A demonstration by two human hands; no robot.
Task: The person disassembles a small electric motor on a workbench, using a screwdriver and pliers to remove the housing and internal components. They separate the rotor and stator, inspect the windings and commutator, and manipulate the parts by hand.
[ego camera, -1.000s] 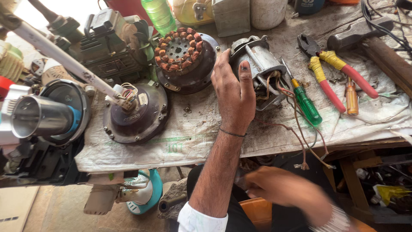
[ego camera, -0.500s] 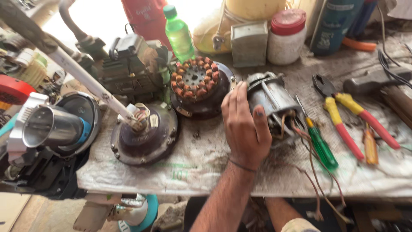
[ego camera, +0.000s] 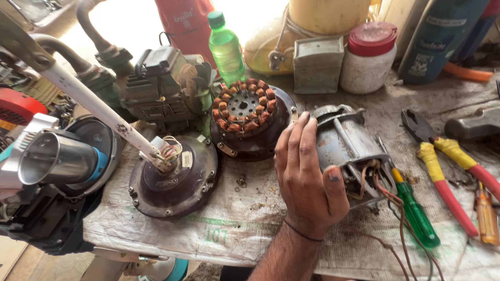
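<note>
Workbench covered with a stained white woven sack cloth (ego camera: 245,224), seen from above. One hand (ego camera: 307,177), apparently the left by its thumb side, lies on the grey motor body (ego camera: 349,145): palm and straightened fingers (ego camera: 297,145) rest flat against its near-left flank and the thumb (ego camera: 333,182) presses its lower face, a loose, wide-open grasp rather than a closed fist. The other hand is out of view. The motor body is a dull grey metal housing lying on its side, scuffed and rust-flecked, with brown and red wires (ego camera: 375,182) spilling from the end nearest the thumb and trailing toward the cloth's near edge.

Just beyond the fingertips sits a dark round housing carrying a ring of copper-wound coils (ego camera: 245,106). Farther out on the fingers' side lies a brown domed cover (ego camera: 174,179), a white rod (ego camera: 88,101) crossing to its centre. Beside the thumb, touching the wires, lies a green-handled screwdriver (ego camera: 414,213); past it, yellow-and-red-handled pliers (ego camera: 442,166).

Containers stand along the far edge: a green plastic bottle (ego camera: 226,47), capped, holding clear greenish liquid; a grey metal box (ego camera: 317,62), closed; a white tub with a red lid (ego camera: 370,57), closed, contents unseen.

Open cloth lies below the wrist and between the domed cover and the hand, with a few small loose parts (ego camera: 242,182) there. The near edge of the bench runs just under the forearm.
</note>
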